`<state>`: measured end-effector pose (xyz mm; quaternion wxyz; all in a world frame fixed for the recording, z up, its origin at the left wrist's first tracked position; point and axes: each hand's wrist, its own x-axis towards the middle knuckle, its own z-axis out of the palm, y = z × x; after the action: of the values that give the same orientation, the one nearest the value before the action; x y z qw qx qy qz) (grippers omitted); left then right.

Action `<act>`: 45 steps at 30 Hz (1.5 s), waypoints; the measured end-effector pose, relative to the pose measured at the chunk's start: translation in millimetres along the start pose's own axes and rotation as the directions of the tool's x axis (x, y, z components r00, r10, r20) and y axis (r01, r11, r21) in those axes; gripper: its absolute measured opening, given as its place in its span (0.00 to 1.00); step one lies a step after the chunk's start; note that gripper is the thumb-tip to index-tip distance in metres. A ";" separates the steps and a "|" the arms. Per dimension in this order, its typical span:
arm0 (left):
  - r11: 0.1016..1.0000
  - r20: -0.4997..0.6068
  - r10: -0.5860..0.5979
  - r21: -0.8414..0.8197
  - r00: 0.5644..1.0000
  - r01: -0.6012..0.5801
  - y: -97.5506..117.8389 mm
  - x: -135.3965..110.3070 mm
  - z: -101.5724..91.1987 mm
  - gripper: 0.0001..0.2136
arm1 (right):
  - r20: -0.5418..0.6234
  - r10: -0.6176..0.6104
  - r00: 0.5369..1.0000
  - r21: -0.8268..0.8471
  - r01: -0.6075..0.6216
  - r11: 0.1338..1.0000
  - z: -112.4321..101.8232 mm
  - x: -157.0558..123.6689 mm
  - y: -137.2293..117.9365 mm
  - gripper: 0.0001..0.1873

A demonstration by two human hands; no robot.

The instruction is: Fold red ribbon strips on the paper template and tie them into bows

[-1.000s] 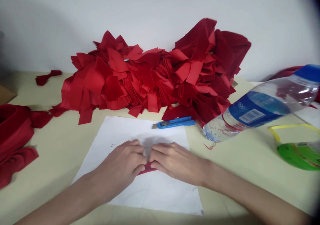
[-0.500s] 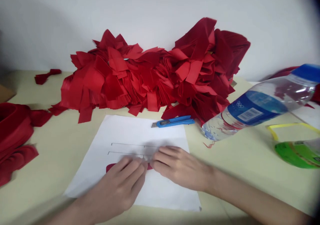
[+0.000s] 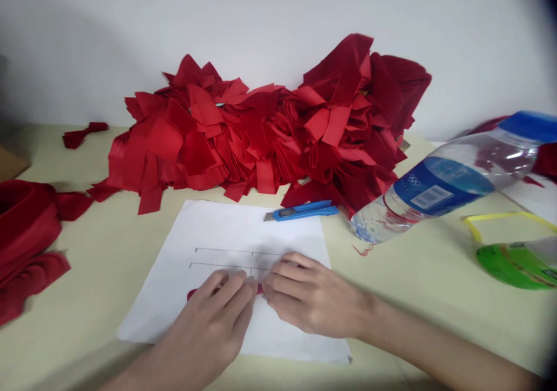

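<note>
A red ribbon strip (image 3: pixel 260 289) lies over the white paper (image 3: pixel 209 228), mostly hidden under my fingers. My left hand (image 3: pixel 221 315) is closed on its middle, with one end showing past the knuckles at left. Fingertip to fingertip with it, my right hand (image 3: pixel 311 295) pinches the ribbon too; a sliver of red shows by its upper fingers. Ruled black lines with short tick marks run across the paper just beyond both hands. A blue utility knife (image 3: pixel 302 210) rests on the paper's far edge, its blade pointing left.
A large heap of red ribbon pieces (image 3: pixel 243 141) stands against the wall. More red ribbon (image 3: pixel 30 223) lies coiled at left. On the right are a clear bottle with a blue cap (image 3: pixel 448 182), a red thread (image 3: pixel 364 250) and a green packet (image 3: pixel 513 265).
Both hands stay at nearly the same spot on the ribbon, with only slight finger movement. The view has shifted a little.
</note>
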<state>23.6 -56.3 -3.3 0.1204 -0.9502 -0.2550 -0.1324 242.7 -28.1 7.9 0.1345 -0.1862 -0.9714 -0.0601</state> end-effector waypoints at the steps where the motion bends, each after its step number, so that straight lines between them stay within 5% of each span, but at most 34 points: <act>1: 1.000 0.016 0.001 0.006 1.000 -0.001 0.0 1.0 -0.6 0.11 | 0.009 0.029 1.000 0.037 -0.029 0.999 -0.2 1.2 0.3 0.10; 10: 0.997 0.029 -0.062 -0.051 0.998 0.064 -2.4 4.9 8.9 0.10 | 0.040 0.117 0.992 0.124 -0.121 0.985 0.0 12.1 5.4 0.12; 17: 0.931 -0.034 -0.265 -0.269 0.964 0.247 -10.2 12.9 11.0 0.12 | 0.041 0.067 0.997 -0.074 -0.064 0.995 6.4 19.1 6.3 0.11; 26: 0.765 0.164 -0.364 -0.509 0.917 0.395 -20.0 27.0 -15.5 0.05 | 0.043 0.029 0.999 -0.080 -0.025 0.996 -0.5 25.7 8.2 0.10; 34: 0.802 0.119 -0.320 -0.494 0.940 0.335 -23.7 39.4 -23.9 0.11 | 0.073 0.082 0.994 0.001 -0.082 0.997 -20.9 32.4 14.7 0.09; 41: 0.912 0.035 -0.211 -0.352 0.977 0.210 -43.5 33.1 -12.5 0.10 | -0.023 0.212 0.977 -0.081 -0.213 0.974 0.1 30.5 12.9 0.10; 43: 0.912 0.007 -0.259 -0.328 0.966 0.247 -57.2 25.8 -13.7 0.08 | -0.033 0.258 0.966 -0.081 -0.260 0.962 7.1 29.0 12.0 0.09; 45: 0.848 -0.029 -0.438 -0.344 0.898 0.403 -73.1 16.1 -18.4 0.13 | -0.031 0.289 0.957 -0.070 -0.291 0.954 12.2 28.4 11.0 0.08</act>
<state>-4.2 7.0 30.8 -0.0585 -0.8693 -0.4244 -0.2466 218.5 -6.1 5.0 0.1449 -0.3310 -0.9292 -0.0775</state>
